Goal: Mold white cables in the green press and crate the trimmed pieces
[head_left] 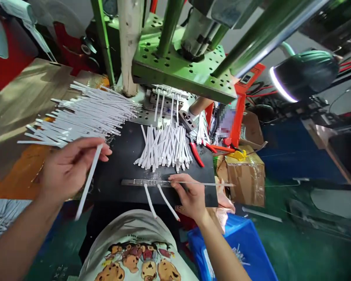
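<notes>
Left hand point(71, 168): pinched one white strip point(89, 181), angled downward.
Right hand point(191, 195): gripped the metal bar point(129, 182) near the black tabletop's point(121, 152) front edge.
Two other strips point(150, 200): hung from the bar; a tilt or snag might have loosened them.

White shirt point(140, 224), brown bear print point(149, 269)

White covers the fanned heap of strips point(87, 113), the thicker bunch of strips point(165, 146) and the held strip point(89, 181). The slim bar point(131, 182) is silver-grey against the black table point(111, 175). The press plate point(175, 78) is green, dotted with dark round holes. The pliers point(197, 154) have red handles. The bin point(260, 249) is blue, the floor point(310, 238) dark green, the carton point(245, 187) brown. Brown cartoon bears pattern the off-white shirt point(134, 222).
</notes>
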`<state>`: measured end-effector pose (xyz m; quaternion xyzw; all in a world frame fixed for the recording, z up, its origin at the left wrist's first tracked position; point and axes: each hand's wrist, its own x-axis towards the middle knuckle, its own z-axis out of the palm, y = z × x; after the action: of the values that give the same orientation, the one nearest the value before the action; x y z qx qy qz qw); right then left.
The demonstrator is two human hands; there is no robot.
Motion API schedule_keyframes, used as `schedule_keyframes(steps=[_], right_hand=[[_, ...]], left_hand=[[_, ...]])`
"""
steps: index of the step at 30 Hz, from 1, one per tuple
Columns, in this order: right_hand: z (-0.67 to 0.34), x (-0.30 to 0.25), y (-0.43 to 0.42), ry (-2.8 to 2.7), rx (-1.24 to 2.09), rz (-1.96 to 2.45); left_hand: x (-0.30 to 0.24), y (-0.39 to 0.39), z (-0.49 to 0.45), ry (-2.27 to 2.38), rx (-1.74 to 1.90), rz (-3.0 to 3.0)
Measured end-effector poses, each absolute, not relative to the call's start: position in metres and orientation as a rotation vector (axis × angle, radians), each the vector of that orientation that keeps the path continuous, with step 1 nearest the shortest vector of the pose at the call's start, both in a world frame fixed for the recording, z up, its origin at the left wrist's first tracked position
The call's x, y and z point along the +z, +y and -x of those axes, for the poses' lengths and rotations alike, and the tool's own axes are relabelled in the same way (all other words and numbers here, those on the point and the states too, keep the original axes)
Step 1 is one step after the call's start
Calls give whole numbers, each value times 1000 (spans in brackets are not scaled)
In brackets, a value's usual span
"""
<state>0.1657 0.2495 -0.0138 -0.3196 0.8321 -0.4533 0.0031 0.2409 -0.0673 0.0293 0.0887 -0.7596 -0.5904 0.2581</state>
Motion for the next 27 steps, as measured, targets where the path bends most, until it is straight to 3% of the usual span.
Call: schedule_keyframes(steps=[4,9,14,20,23,27], right_hand=[[-176,-25,246,2529,-1481,1115],[-175,-19,243,2588,-1301,1295],[-172,-12,244,2594,-971,1382],[-178,-17,242,2623,-959,1415],[-162,-2,246,2486,-879,1428],[-90,31,244,2243,-740,1509]], left_hand=[[0,-32,-251,-2298,-1349,-6],[-21,-4,-259,-2477,-1078,337],[-22,-4,-256,-2553,-968,445],[-15,-4,-256,-2633,-707,579],[-11,-4,-256,-2646,-687,613],[3,-32,-225,-2764,-929,916]])
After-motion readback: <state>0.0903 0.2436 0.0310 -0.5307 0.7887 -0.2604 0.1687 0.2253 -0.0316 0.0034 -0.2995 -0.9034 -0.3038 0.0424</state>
